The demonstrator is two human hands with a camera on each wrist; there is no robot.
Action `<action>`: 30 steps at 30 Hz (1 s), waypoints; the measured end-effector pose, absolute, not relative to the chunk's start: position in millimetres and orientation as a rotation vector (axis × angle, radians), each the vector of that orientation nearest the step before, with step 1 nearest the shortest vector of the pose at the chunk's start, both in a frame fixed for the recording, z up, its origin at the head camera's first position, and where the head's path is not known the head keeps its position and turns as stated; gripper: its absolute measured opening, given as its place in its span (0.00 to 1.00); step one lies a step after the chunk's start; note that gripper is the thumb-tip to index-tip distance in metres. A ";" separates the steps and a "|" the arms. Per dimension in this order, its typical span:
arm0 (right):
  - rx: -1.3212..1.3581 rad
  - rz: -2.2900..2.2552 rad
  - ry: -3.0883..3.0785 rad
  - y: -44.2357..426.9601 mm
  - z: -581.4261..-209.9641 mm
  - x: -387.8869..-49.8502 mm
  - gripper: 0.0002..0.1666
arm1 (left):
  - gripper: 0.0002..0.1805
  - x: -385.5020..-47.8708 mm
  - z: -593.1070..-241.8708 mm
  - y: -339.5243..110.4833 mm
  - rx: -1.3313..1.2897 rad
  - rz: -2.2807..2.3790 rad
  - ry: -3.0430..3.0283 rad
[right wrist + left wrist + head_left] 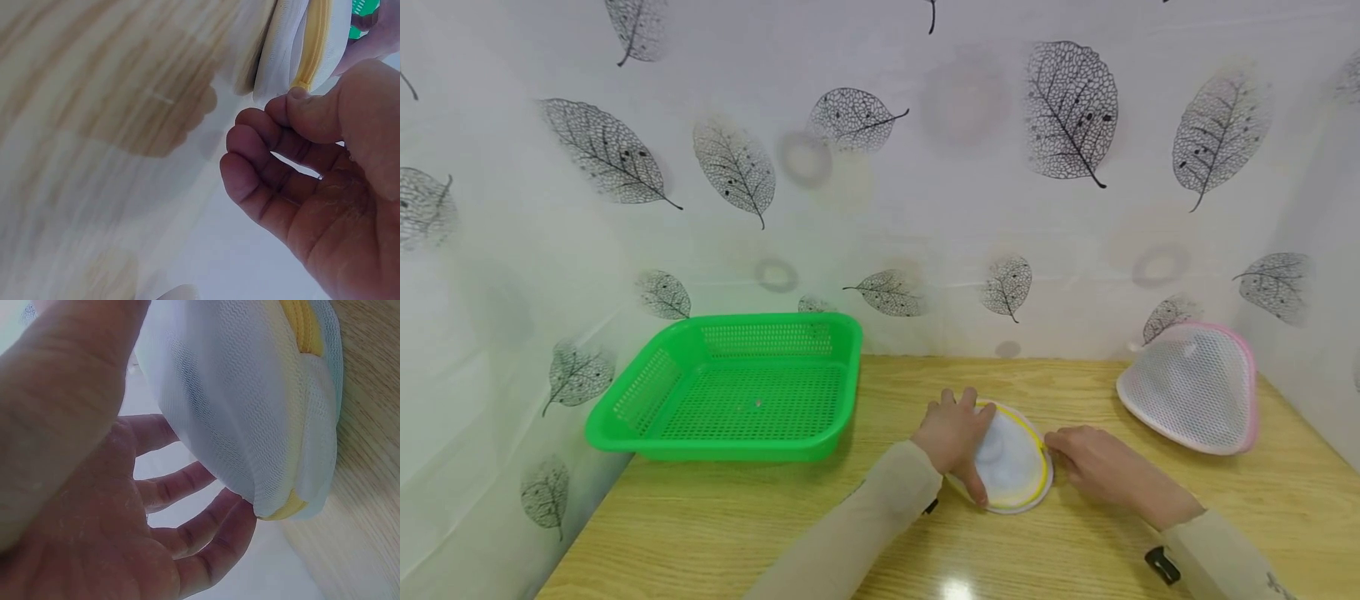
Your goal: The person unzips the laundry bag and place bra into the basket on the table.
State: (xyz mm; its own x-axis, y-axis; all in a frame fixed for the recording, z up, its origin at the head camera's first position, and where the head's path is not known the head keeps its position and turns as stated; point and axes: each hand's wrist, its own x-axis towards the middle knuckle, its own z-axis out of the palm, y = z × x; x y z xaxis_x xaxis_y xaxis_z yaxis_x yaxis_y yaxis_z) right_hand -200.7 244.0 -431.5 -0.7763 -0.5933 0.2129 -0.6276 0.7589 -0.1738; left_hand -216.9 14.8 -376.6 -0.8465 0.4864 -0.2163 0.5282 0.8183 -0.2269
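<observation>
From where I sit, the head view gives me a white mesh pouch (1003,458) lying on the wooden table (715,525), between the two hands. My left hand (951,437) reaches over its left part with fingers spread, the fingers at the far edge and the thumb at the near edge, so I have the pouch held between them. The left wrist view shows me those fingertips against the mesh, close to the yellow zipper (302,325). My right hand (1093,462) is at the opposite edge, thumb and forefinger together, pinching the zipper at its end; the fingertips hide exactly what they hold there. Its other fingers are curled and clear of the mesh. Well apart on the left I see a green basket (737,451), and to the right a pink-edged mesh bag (1195,387) near the leaf-printed curtain (895,217).
</observation>
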 end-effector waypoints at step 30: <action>0.938 0.394 -2.850 241.9 -425.5 -202.9 0.10 | 0.67 -208.9 -373.1 18.0 0.857 -0.356 2.874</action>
